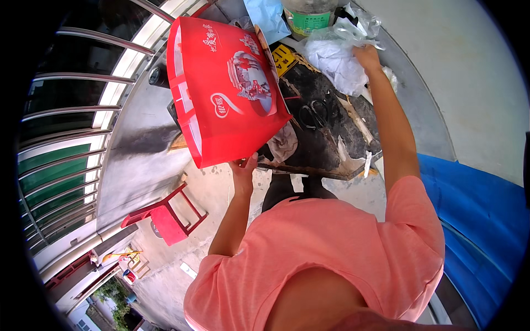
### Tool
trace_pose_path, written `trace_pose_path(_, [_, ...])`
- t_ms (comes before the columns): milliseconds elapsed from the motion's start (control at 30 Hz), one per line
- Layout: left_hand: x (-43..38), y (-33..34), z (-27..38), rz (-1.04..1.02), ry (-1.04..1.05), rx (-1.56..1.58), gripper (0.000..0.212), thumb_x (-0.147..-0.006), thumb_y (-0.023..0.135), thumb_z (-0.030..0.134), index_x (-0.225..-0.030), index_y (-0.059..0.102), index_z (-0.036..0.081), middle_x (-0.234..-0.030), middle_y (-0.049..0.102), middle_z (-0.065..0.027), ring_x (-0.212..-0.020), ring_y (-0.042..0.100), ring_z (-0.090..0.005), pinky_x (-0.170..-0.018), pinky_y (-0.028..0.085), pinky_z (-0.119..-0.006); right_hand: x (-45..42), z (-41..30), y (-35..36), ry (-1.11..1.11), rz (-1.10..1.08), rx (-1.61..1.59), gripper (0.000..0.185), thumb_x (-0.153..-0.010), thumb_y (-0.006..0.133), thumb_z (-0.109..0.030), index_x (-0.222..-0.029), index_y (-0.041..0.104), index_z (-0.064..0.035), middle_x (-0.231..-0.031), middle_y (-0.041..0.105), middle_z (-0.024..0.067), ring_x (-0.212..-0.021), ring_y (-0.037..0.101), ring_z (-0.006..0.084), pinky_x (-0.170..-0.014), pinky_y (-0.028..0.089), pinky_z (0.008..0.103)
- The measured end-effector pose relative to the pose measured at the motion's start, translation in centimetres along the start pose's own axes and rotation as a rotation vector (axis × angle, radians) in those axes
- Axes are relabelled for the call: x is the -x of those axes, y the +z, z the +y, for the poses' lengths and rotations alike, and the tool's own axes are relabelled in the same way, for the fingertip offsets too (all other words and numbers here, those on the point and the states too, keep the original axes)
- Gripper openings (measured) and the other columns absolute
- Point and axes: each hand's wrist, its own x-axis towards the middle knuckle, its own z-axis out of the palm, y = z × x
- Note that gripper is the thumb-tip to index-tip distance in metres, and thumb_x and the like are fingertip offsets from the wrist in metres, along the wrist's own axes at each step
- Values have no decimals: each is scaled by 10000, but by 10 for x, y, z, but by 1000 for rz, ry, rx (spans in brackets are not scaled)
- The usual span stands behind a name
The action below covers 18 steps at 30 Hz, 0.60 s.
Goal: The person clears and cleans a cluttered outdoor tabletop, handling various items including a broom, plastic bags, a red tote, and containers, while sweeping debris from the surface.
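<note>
My left hand (pixel 244 165) grips the near lower edge of a large red printed shopping bag (pixel 207 82), its fingers partly hidden beneath it. The bag leans at a tilt over the left side of a worn dark table (pixel 306 153). With my right arm stretched forward, my right hand (pixel 367 58) pinches a clear plastic bag (pixel 352 35) that has white, cloth-like material (pixel 333 60) in it. Between the two bags lie a pair of black-handled scissors (pixel 315 115) and a yellow plate (pixel 283 60) bearing writing. A crumpled greyish cloth (pixel 283 142) rests by the red bag's lower corner.
At the table's back stand a clear plastic jar (pixel 308 18) with a green label and a light blue packet (pixel 267 18). Metal window bars (pixel 78 109) line the left. A red wooden chair (pixel 169 223) is behind on the left; blue sheeting (pixel 472 215) hangs right.
</note>
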Motion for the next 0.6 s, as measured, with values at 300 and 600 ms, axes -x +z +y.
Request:
trace_pose_path(300, [-27,47,34,-212,381,67,452,-835,685,69,-1220,464,-18,-1130,570,-98,-1024,556,-181,-908,431,-306,117,-56,65,-899,214,629,613,-793,624,-243,-1372,426,-207,-1519,224,98,-1400,171,370,-1050,191,635])
trace_pose_path(600, [-29,105,47,-244,543,-171,217,-942,525,98,-1100,551,-49,-1038,599,-104,-936,570,-191,-817,456,-309,29,-56,10,-406,-31,701,415,-877,570,-242,-1288,524,-280,-1488,303,110,-1341,290,386,-1068,288,536])
